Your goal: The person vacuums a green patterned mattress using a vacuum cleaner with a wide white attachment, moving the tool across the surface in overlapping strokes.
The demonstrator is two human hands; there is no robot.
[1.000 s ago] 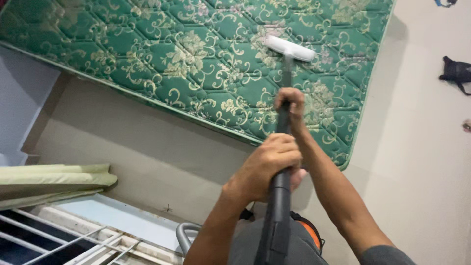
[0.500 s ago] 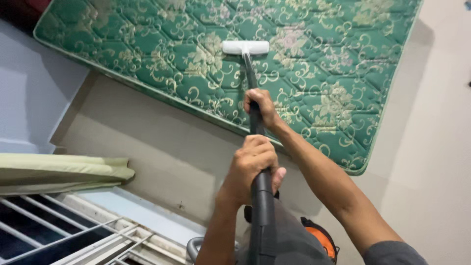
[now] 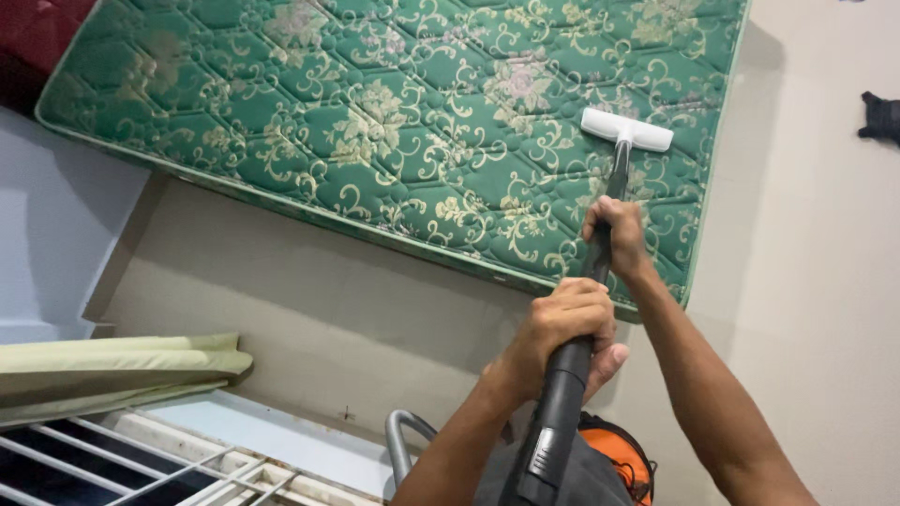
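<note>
Since half a second earlier, the white floor nozzle (image 3: 626,129) had swung from the middle of the mattress over to its right-hand part, close to the right edge, and both hands had travelled rightward with it.

At the far left, a folded pale green cloth (image 3: 112,361) lay above a white barred grille (image 3: 103,464) in the lower corner. Above them the green mattress (image 3: 375,122), quilted with a cream floral pattern, stretched across the beige floor (image 3: 309,300) on a slant. Near the bottom centre a grey curved handle (image 3: 401,450) rose beside the orange vacuum body (image 3: 619,454).

Further right, the left hand (image 3: 562,323) was closed tight around the dark vacuum wand (image 3: 572,375) at its thicker lower section, thumb sticking out beneath. Just above it, the right hand (image 3: 614,230) was also wrapped fully around the wand's thinner upper stretch. From there the wand ran up to the nozzle, which rested flat on the mattress. At the far right edge a small dark object (image 3: 881,117) lay on the floor, well apart from the mattress.
</note>
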